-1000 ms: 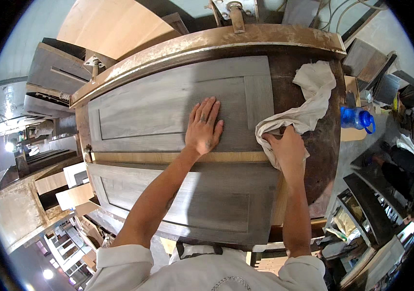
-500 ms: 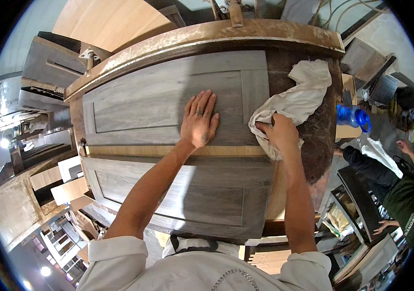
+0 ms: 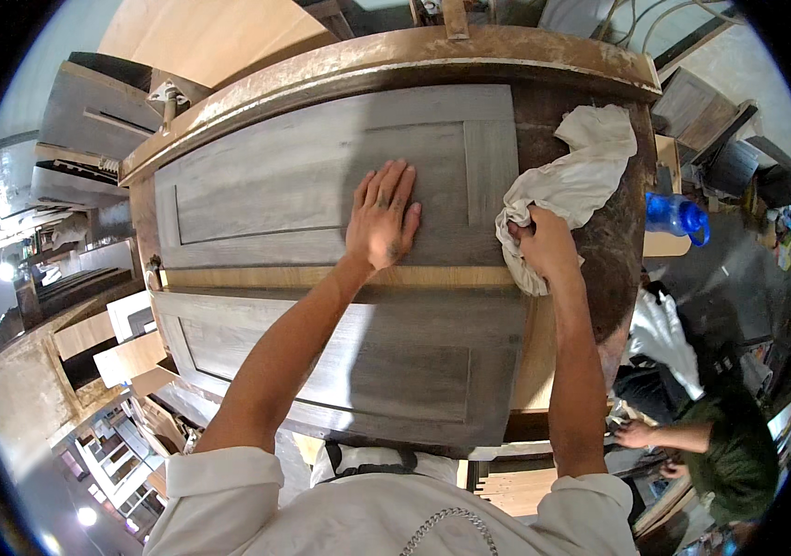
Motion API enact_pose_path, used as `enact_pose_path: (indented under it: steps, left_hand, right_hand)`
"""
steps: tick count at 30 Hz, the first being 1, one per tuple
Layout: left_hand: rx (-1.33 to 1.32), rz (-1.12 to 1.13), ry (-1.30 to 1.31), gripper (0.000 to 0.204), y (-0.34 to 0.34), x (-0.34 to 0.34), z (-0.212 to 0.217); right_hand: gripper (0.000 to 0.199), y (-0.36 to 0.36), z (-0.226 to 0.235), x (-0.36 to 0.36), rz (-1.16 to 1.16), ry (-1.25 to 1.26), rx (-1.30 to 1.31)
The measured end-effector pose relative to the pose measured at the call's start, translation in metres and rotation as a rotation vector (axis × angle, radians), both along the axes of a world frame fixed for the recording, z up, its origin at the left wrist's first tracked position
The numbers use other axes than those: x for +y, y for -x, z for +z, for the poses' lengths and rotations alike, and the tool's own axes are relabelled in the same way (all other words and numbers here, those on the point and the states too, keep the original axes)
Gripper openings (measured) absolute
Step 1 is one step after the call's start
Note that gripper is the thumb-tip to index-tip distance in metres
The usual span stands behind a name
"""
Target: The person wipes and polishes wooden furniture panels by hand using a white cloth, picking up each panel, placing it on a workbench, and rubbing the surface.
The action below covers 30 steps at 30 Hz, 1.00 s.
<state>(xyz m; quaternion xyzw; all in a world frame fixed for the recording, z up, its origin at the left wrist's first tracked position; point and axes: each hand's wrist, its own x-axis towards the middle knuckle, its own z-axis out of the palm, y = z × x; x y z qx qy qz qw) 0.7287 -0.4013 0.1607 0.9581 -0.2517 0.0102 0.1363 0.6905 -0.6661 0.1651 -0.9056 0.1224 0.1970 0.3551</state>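
A grey wood-grain cabinet door [image 3: 257, 206] with a recessed panel lies flat on the workbench [image 3: 604, 264]. My left hand [image 3: 382, 213] rests palm down on it, fingers stretched out. At the door's right end, my right hand [image 3: 544, 243] grips a bunched part of a white cloth [image 3: 590, 153]. The rest of the cloth trails up and to the right over the bench. A second grey door [image 3: 405, 357] lies nearer to me, beneath my forearms. Between the two doors runs a bare wood strip [image 3: 303, 278].
A raised wooden ledge [image 3: 377, 63] bounds the bench's far side. A blue plastic bottle [image 3: 676, 218] stands beyond the right edge. A co-worker [image 3: 734, 445] in dark clothes bends at the lower right. Boards [image 3: 104, 111] lean at the left.
My right hand has shifted slightly right with the cloth, toward the door's end. The left hand stays on the door. The co-worker has moved lower and closer on the right.
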Motion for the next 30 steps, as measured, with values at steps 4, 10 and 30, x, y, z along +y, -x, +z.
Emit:
enact_pose_path:
  steps: [4,10,30]
  left_hand:
    - [0.018,-0.004,-0.004,0.048,-0.001,-0.007,-0.002]
    - [0.053,0.017,0.016,0.048,-0.003,-0.003,-0.002]
    - [0.292,0.585,1.033,0.080,0.233,0.065,0.167]
  right_hand:
    - [0.027,0.003,0.003,-0.012,0.023,0.051,0.012]
    - [0.027,0.037,0.031,-0.039,-0.280,0.407,-0.045]
    - [0.055,0.150,0.207,0.305,0.864,-0.581,-0.910]
